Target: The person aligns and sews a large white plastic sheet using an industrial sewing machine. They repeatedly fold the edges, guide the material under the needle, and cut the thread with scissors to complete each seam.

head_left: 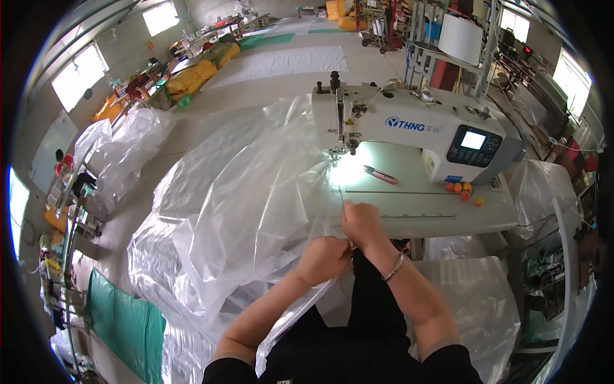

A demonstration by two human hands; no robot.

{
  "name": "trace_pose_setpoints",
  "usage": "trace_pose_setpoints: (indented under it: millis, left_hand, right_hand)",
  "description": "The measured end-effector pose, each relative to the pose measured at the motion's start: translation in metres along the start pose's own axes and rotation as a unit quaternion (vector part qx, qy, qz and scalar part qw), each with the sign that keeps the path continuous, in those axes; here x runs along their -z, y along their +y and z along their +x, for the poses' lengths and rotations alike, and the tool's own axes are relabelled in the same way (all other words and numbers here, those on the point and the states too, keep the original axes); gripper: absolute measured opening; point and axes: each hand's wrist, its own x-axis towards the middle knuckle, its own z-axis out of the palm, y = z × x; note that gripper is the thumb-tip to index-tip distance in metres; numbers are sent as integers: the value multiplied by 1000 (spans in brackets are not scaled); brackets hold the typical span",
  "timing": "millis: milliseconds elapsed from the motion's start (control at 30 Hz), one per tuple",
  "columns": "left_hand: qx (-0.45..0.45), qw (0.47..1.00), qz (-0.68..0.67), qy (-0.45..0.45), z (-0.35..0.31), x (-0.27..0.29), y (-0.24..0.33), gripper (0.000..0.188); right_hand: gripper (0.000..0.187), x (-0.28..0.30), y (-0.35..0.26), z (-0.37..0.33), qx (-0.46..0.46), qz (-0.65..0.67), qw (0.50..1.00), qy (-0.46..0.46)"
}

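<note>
A large clear plastic sheet lies bunched over the left of the sewing table and hangs down toward the floor. Its right edge runs under the needle area of a white sewing machine, where a bright lamp glares. Close to the table's front edge, my left hand is closed on the sheet's edge. My right hand is closed just above and right of it, on that same edge. Fingertips of both hands are mostly hidden. A pink-handled cutter lies on the machine bed.
Small orange and red fruit-like balls sit below the machine's control panel. A white thread cone stands behind the machine. More clear plastic hangs at my right, and a green sheet lies on the floor at left.
</note>
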Motion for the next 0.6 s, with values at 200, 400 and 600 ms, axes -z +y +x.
trace_pose_setpoints:
  millis: [200, 400, 600]
  left_hand:
    - [-122, 979, 92, 138, 37, 17, -17, 23]
    - [-98, 986, 55, 124, 30, -10, -52, 27]
    - [-142, 975, 90, 144, 45, 8, -83, 24]
  right_hand:
    - [36, 1, -14, -57, 26, 32, 998, 56]
    - [51, 2, -29, -64, 16, 60, 996, 66]
    - [47, 2, -43, -31, 15, 39, 999, 33]
